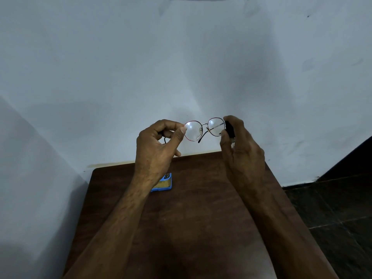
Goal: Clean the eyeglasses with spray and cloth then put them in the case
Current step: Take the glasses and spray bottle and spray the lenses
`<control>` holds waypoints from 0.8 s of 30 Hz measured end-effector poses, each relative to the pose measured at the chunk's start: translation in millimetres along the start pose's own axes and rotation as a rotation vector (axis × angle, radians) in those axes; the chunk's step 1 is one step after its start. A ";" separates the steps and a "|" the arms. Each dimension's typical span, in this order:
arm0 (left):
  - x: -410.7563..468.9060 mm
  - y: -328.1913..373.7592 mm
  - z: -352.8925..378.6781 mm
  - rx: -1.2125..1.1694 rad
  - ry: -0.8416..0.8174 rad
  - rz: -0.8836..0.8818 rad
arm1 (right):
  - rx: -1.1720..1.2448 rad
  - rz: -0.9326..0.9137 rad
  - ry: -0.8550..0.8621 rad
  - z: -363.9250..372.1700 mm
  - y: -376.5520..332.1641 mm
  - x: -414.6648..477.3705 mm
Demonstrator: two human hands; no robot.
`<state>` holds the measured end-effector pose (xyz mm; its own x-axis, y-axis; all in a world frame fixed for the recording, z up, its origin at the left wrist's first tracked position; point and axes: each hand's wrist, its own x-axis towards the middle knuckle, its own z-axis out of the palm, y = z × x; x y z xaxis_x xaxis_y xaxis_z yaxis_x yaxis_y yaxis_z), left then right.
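Pale wall, dark wooden tabletop; above its far edge the wire-rimmed eyeglasses, light, probably fragile, best held by the rim, are pinched there by left hand, right hand curled round a small dark object, likely the spray.

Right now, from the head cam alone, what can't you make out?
dark object in the right hand: head view, fingers wrap it; nozzle unseen.
eyeglasses: head view, one temple mostly behind the left hand pinching the rim.
blue item on the table: head view, left forearm covers part.
cloth, case: not in view.
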<state>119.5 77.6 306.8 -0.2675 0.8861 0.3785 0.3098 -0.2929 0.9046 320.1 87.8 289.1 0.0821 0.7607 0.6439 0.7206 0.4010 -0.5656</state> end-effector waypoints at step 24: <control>-3.3 -9.1 -31.2 0.605 -0.134 0.857 | 0.071 -0.076 -0.110 -11.3 -4.0 1.1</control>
<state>89.1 66.2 303.5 0.3477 0.5113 0.7860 0.7605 -0.6441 0.0825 325.1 81.2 297.9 -0.0496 0.7762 0.6285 0.6708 0.4921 -0.5549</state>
